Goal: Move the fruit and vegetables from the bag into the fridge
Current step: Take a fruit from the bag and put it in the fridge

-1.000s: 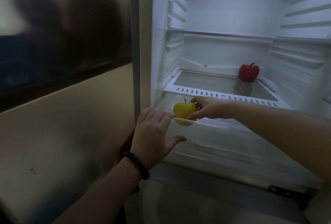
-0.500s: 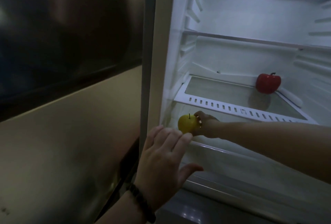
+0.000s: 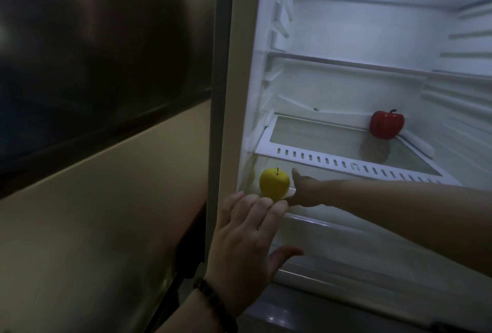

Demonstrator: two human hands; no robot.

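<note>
A yellow apple [image 3: 274, 183] sits at the left end of the clear crisper drawer [image 3: 354, 234], low in the open fridge. My right hand [image 3: 306, 191] is right beside it, thumb raised and just off the fruit, with a fingertip reaching under the apple's lower edge. My left hand [image 3: 247, 239], with a bead bracelet at the wrist, lies flat with straight fingers against the drawer's front. A red bell pepper [image 3: 387, 125] stands at the back right of the glass shelf [image 3: 343, 165] above. The bag is out of view.
A glossy beige panel [image 3: 106, 173] with dark reflections fills the left side, up to the fridge's left frame [image 3: 226, 93]. A bare upper shelf [image 3: 346, 65] crosses the fridge interior. Ribbed white walls line both sides.
My right hand has loosened from the yellow apple, which now rests in the drawer's left end. The view has drifted closer and left, and my left hand has stayed on the drawer front.
</note>
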